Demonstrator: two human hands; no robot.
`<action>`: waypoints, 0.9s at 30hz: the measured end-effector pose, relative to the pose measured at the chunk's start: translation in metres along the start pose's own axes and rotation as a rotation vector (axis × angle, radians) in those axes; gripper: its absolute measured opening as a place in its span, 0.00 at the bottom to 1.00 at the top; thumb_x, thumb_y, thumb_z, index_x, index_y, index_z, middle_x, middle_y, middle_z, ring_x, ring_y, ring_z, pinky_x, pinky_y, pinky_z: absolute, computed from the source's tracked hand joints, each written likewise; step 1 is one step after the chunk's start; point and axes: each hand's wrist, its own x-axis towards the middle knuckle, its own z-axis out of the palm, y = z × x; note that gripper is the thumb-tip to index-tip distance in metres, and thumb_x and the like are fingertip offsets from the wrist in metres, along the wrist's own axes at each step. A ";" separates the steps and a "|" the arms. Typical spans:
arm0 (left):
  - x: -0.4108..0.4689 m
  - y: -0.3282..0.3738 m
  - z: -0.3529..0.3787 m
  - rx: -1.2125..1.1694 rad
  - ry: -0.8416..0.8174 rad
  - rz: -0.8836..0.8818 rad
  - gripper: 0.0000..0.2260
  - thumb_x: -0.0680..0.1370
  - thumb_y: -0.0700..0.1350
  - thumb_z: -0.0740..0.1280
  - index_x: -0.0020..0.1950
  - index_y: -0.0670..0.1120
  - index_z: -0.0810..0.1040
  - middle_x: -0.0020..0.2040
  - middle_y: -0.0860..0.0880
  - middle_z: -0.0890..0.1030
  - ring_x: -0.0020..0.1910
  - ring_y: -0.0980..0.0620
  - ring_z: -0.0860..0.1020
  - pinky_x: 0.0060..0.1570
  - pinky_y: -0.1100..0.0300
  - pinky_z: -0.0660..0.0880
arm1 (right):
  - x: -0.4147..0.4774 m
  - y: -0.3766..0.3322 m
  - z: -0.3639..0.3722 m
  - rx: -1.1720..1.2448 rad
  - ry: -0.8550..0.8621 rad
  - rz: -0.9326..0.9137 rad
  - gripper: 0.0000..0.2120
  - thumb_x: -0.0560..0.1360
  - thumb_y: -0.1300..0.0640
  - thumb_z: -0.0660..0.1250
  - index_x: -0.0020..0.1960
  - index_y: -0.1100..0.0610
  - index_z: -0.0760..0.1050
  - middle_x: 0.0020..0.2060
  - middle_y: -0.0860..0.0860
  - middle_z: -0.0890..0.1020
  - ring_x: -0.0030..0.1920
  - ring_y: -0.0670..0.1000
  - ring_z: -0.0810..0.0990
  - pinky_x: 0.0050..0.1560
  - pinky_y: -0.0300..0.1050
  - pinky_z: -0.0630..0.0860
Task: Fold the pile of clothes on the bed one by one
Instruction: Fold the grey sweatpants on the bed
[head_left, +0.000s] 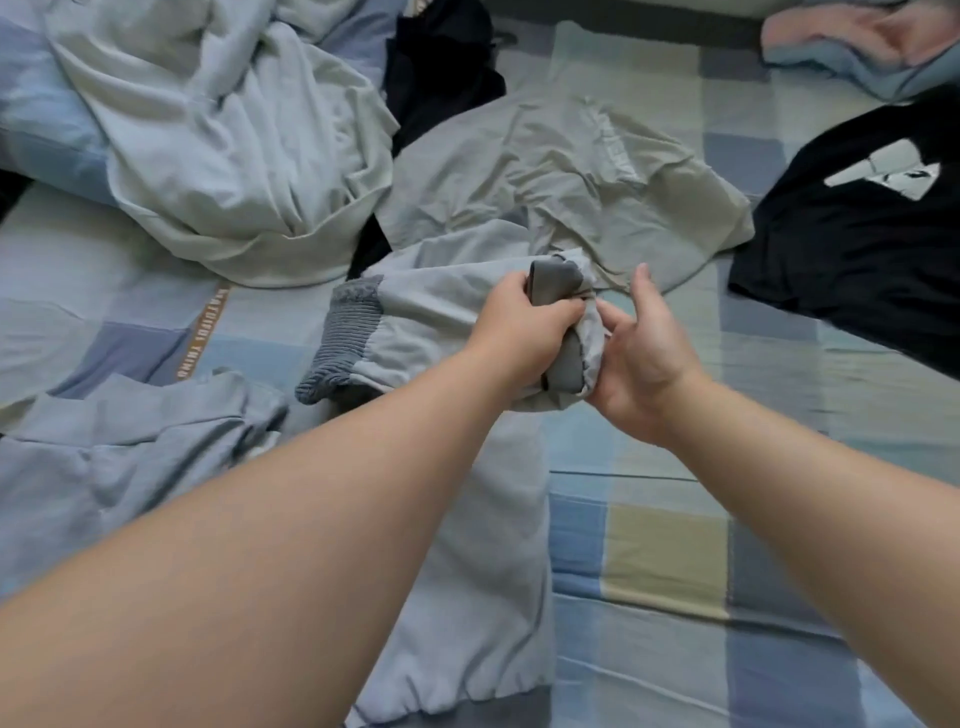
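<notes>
Far left: crumpled pale green garment (223, 156) up top, light blue garment (119, 457) bunched below it, both unfolded on the bed (665, 561). Centre: the piece we're working, the grey-blue top (483, 545), runs from the near edge up to our hands, with its ribbed cuff (345, 332) flopped out to the left. Left hand (524, 322) is clenched over a bunched end with darker grey lining showing. Right hand (644, 358) cups the same bunch from the other side, fingers curled onto the cloth, thumb raised and free. Behind the hands a pale green t-shirt (545, 171) is spread flat, touching or just under the top's far edge; we can't tell which. Right: black printed t-shirt (857, 249), apart. Risks: we look to be sorting out a sleeve or hood. With the bunch held this tight, a pull could drag the whole body and ruck it. The loose cuff could get trapped under a fold. Lifting may snag the t-shirt behind and mix the two.
</notes>
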 end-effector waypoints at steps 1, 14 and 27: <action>-0.001 0.002 0.015 -0.015 -0.009 0.000 0.15 0.77 0.42 0.72 0.62 0.44 0.77 0.54 0.46 0.83 0.54 0.49 0.82 0.61 0.48 0.78 | -0.003 -0.006 -0.012 -0.001 0.010 -0.007 0.38 0.81 0.31 0.44 0.68 0.58 0.77 0.59 0.58 0.84 0.61 0.59 0.82 0.65 0.60 0.76; 0.022 -0.012 -0.029 0.020 0.170 -0.136 0.09 0.78 0.39 0.70 0.57 0.45 0.77 0.52 0.46 0.81 0.57 0.44 0.80 0.61 0.52 0.76 | 0.016 -0.001 -0.017 -0.407 0.020 0.021 0.28 0.81 0.33 0.50 0.67 0.48 0.77 0.59 0.47 0.83 0.60 0.51 0.80 0.59 0.52 0.74; 0.085 -0.120 -0.118 1.150 0.026 0.223 0.24 0.84 0.57 0.54 0.80 0.60 0.57 0.83 0.50 0.51 0.81 0.46 0.46 0.78 0.43 0.47 | 0.116 0.102 0.010 -1.770 0.094 -0.506 0.31 0.82 0.39 0.52 0.82 0.42 0.47 0.82 0.48 0.45 0.81 0.56 0.40 0.78 0.58 0.39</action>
